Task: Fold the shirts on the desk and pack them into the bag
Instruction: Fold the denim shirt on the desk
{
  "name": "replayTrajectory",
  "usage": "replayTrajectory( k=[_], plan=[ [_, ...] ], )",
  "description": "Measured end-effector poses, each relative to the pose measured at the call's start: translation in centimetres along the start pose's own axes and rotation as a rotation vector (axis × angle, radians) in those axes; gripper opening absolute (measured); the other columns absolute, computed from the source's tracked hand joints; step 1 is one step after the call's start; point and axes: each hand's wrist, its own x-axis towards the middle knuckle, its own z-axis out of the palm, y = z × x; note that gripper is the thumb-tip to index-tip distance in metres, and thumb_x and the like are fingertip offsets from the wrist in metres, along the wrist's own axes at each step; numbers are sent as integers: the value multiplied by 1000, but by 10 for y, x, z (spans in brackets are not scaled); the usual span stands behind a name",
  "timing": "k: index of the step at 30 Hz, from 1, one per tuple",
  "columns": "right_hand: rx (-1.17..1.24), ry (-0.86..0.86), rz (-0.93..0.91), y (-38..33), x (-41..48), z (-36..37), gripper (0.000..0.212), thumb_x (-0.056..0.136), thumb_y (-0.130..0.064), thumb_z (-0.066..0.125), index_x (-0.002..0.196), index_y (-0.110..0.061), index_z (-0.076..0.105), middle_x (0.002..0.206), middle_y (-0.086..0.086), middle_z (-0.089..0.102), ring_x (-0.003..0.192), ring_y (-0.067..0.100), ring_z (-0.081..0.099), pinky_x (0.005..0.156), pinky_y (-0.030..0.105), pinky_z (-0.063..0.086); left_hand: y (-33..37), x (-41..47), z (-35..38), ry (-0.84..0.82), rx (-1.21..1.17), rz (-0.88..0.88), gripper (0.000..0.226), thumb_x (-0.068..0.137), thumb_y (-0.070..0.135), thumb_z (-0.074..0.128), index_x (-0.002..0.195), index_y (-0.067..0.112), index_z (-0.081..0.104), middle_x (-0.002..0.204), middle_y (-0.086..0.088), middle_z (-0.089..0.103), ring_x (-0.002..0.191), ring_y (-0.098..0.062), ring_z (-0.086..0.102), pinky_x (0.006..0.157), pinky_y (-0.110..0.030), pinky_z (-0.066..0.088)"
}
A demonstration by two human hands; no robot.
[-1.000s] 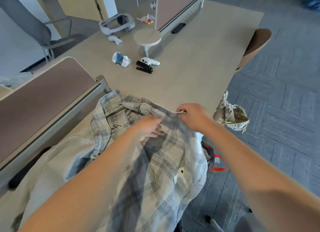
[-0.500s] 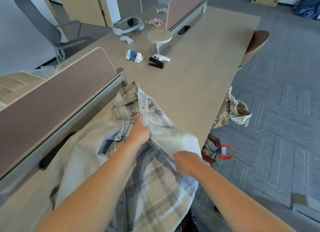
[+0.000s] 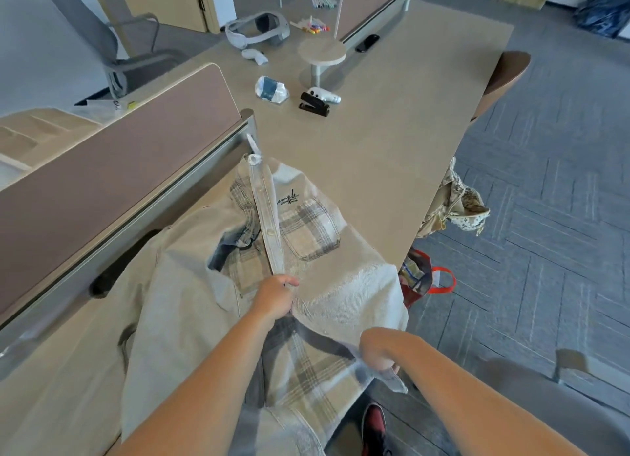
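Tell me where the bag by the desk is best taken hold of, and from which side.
Probably the red handle of the bag: it loops out clear toward the open floor, while the desk edge hides the bag's other side. Come from above on the floor side, hooking through the loop.

shirt (image 3: 306, 237) front spread flat (pocket showing), right grip (image 3: 376, 348) drawn nearer

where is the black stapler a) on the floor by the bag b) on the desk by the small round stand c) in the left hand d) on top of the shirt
b: the black stapler lies on the desk by the foot of the small round stand, beyond the shirt
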Motion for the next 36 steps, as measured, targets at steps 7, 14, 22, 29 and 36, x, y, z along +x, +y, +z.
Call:
replayTrajectory(
  k=[7, 14, 22, 29, 36],
  plan=[
    [742, 335, -85, 1, 18, -7, 19, 100, -9, 51, 105, 0, 67, 100, 8, 64, 86, 20, 64, 77, 33, 60, -7, -5, -10, -149, 202, -58, 32, 98, 5, 44, 123, 11, 63, 104, -12, 67, 66, -17, 61, 57, -28, 55],
    [1105, 640, -95, 0, 1, -64, 18, 99, -12, 53, 104, 0, 66, 101, 16, 72, 73, 20, 65, 71, 31, 55, 27, 2, -46, -8, 87, 121, 21, 97, 9, 44, 97, 15, 65, 94, -12, 72, 77, -22, 72, 78, -43, 60],
    [1018, 769, -252, -28, 0, -169, 19, 102, -18, 52, 102, -4, 66, 98, 10, 72, 70, 16, 70, 76, 38, 60, 53, 20, -114, 173, -112, 177, 22, 94, 20, 49, 88, 19, 69, 85, -11, 73, 78, -28, 70, 82, -53, 59],
    [951, 804, -378, -43, 26, -272, 17, 100, -10, 52, 102, -2, 67, 99, 14, 72, 73, 18, 66, 65, 29, 55, 84, 62, -153, 329, -199, 150, 20, 100, 13, 47, 95, 20, 65, 97, -10, 71, 86, -30, 73, 83, -48, 60],
    [730, 845, -427, -39, 87, -356, 17, 96, -19, 50, 90, -15, 65, 85, 1, 70, 75, 19, 67, 69, 35, 55, 85, 135, -164, 375, -349, -71, 16, 100, 16, 51, 112, 16, 62, 98, -14, 70, 83, -25, 72, 68, -37, 63]
  ],
)
